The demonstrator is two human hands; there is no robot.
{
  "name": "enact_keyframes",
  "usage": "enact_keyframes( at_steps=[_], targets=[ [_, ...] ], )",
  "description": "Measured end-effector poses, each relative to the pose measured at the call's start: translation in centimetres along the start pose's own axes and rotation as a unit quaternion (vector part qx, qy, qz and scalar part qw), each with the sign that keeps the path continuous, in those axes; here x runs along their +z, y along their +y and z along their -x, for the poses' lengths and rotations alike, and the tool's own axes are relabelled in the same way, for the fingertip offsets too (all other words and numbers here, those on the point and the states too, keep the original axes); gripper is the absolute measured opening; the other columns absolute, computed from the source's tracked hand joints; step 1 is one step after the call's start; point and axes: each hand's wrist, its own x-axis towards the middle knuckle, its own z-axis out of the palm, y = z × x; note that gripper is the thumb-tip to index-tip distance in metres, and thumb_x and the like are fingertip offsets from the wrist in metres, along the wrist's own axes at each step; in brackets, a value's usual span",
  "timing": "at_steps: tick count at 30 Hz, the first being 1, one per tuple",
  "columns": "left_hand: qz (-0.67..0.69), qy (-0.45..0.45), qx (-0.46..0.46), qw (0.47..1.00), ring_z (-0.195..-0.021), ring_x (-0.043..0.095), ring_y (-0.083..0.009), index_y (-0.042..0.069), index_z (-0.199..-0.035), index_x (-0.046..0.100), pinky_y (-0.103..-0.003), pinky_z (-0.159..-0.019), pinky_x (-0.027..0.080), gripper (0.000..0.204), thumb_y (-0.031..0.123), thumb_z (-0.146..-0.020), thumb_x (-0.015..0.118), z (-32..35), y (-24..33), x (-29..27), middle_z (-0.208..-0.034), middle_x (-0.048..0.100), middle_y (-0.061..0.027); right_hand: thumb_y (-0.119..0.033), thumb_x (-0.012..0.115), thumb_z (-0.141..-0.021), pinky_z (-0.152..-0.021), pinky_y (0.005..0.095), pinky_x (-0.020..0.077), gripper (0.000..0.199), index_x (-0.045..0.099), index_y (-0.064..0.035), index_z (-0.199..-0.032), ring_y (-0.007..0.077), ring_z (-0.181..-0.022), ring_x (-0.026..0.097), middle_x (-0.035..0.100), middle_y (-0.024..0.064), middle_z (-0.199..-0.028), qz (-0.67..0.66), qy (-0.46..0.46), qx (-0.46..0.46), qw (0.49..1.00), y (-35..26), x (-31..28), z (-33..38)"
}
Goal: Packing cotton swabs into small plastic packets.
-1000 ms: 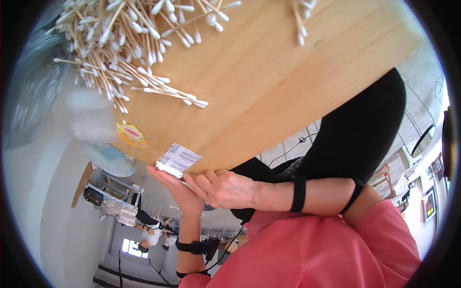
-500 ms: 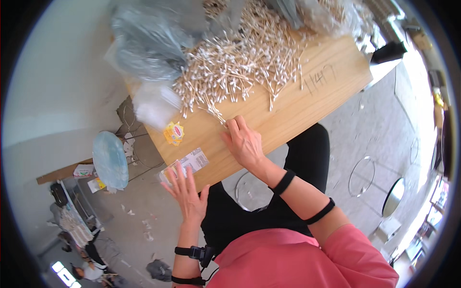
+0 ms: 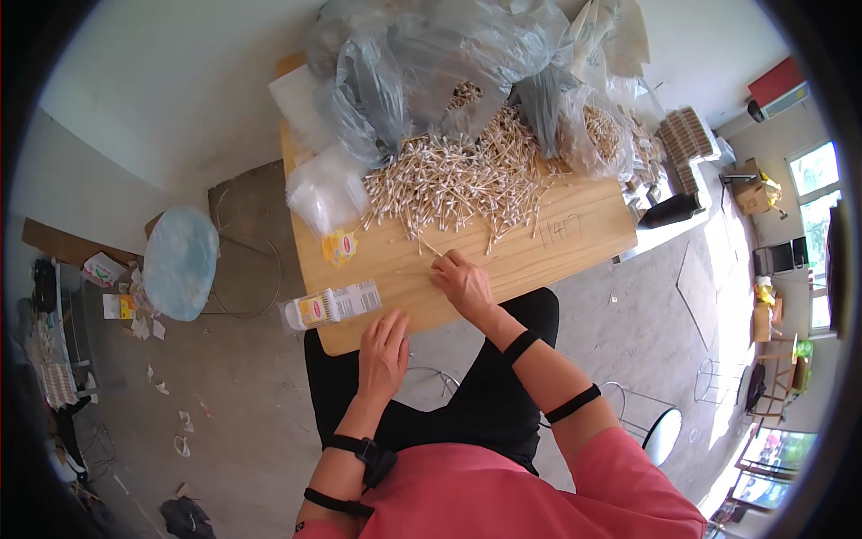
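Concrete floor [image 3: 242,404] is spreading around my wooden desk [image 3: 548,269], and at the far left a round pale-blue stool [image 3: 181,263] is standing. At the desk's near left corner a clear packet [image 3: 330,306] is lying, its outer end jutting past the edge, with a yellow label [image 3: 312,311] showing. Behind it, clear plastic pouches [image 3: 328,190] are sitting in a pile, yellow cards [image 3: 339,247] lying just in front of them. My left hand [image 3: 384,352] is extending flat and unclenched beside the packet, apart from my right. Farther back, a heap of cotton swabs [image 3: 449,184] is spilling out before a grey plastic bag [image 3: 449,54]. My right hand [image 3: 461,283] is reaching toward the heap's front, fingers curled; I'm not able to tell whether they're gripping a swab. Off the desk's right end, a black cylinder [image 3: 671,211] is showing.
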Motion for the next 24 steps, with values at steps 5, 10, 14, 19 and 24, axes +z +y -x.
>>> enact_keyframes(
  at_steps=[5,10,14,19,24],
  targets=[
    [-0.012,0.055,-0.023,0.998,-0.111,0.055,-0.0327,0.004,-0.128,0.058,-0.046,-0.095,0.044,0.044,0.004,-0.085,0.067,-3.8,0.5,1.9,-0.127,0.056,-0.0114,-0.017,0.067,-0.088,-0.067,0.0448,0.0523,0.015,0.063,-0.0066,-0.098,0.0362,-0.08,0.066,0.063,0.0123,-0.094,-0.023,0.082,0.139,0.987,-0.6,0.4,-1.0],
    [-0.05,0.099,-0.036,0.993,-0.104,0.055,-0.0307,0.006,-0.118,0.061,-0.044,-0.088,0.045,0.034,0.006,-0.084,0.068,-5.6,-0.8,3.7,-0.115,0.057,-0.0095,-0.017,0.068,-0.087,-0.067,0.0443,0.0522,0.014,0.063,-0.0057,-0.093,0.0358,-0.08,0.066,0.063,0.0129,-0.094,0.006,0.053,0.127,0.991,1.0,0.8,-2.4],
    [-0.029,0.075,-0.043,0.996,-0.104,0.054,-0.0313,0.007,-0.104,0.061,-0.046,-0.088,0.043,0.023,0.008,-0.083,0.069,-5.0,-1.8,4.1,-0.111,0.057,-0.0088,-0.017,0.07,-0.086,-0.067,0.0439,0.0522,0.014,0.063,-0.005,-0.089,0.0349,-0.081,0.066,0.063,0.0128,-0.092,-0.041,0.01,0.118,0.992,1.5,0.6,-0.8],
    [-0.025,0.121,-0.055,0.991,-0.105,0.053,-0.0323,0.009,-0.101,0.061,-0.048,-0.092,0.041,0.02,0.009,-0.083,0.07,-4.9,-0.9,3.9,-0.109,0.056,-0.0082,-0.018,0.071,-0.085,-0.067,0.0447,0.0521,0.016,0.064,-0.0046,-0.09,0.0355,-0.078,0.066,0.064,0.0131,-0.09,-0.06,-0.014,0.079,0.995,-0.1,0.4,0.1],
    [-0.072,0.114,0.027,0.991,-0.103,0.053,-0.0307,0.01,-0.104,0.059,-0.048,-0.091,0.041,0.024,0.01,-0.083,0.071,-6.5,-1.3,3.6,-0.107,0.056,-0.0067,-0.02,0.073,-0.084,-0.067,0.0455,0.0519,0.019,0.064,-0.0038,-0.09,0.0361,-0.078,0.065,0.063,0.0141,-0.088,-0.048,0.043,0.131,0.989,-0.8,1.1,-3.0]
  ],
)
